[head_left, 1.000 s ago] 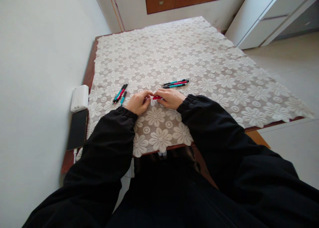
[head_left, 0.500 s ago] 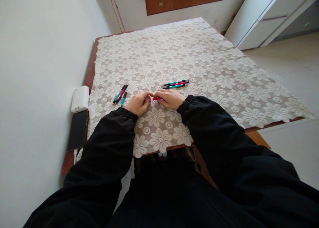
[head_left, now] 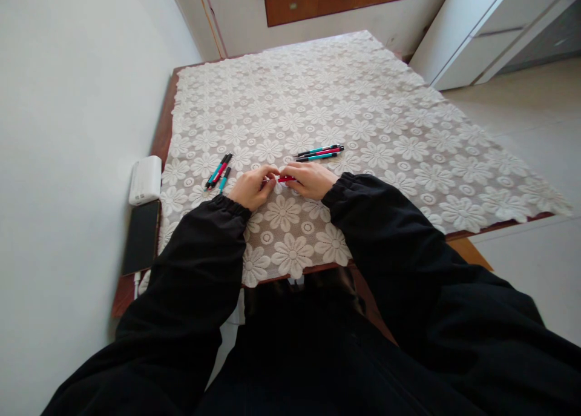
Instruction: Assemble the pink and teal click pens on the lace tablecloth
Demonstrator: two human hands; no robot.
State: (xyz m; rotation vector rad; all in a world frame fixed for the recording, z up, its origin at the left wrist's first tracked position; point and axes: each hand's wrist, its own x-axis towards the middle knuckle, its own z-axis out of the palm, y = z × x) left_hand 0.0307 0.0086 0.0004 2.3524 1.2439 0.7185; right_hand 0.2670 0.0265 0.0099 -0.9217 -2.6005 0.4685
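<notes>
My right hand (head_left: 311,180) is closed around a red pen part (head_left: 285,178), its short red barrel showing at the fingertips. My left hand (head_left: 254,186) is pinched just left of it, fingertips nearly meeting the right ones. A thin pale bit shows between the two hands, too small to name. Beside my left hand lie a short turquoise pen part (head_left: 224,179) with a black end and a small group of turquoise, red and black pens (head_left: 218,171). Beyond my right hand, several turquoise and red pens (head_left: 320,154) with black ends lie side by side.
A white floral lace tablecloth (head_left: 290,255) covers the wooden table. At the left edge sit a white power bank (head_left: 145,180) and a dark phone (head_left: 141,237) with a white cable (head_left: 137,284). The wall (head_left: 68,131) runs close along the left.
Both hands stay in nearly the same place, with only slight finger movement around the red pen part. The pens on the cloth have not moved.
</notes>
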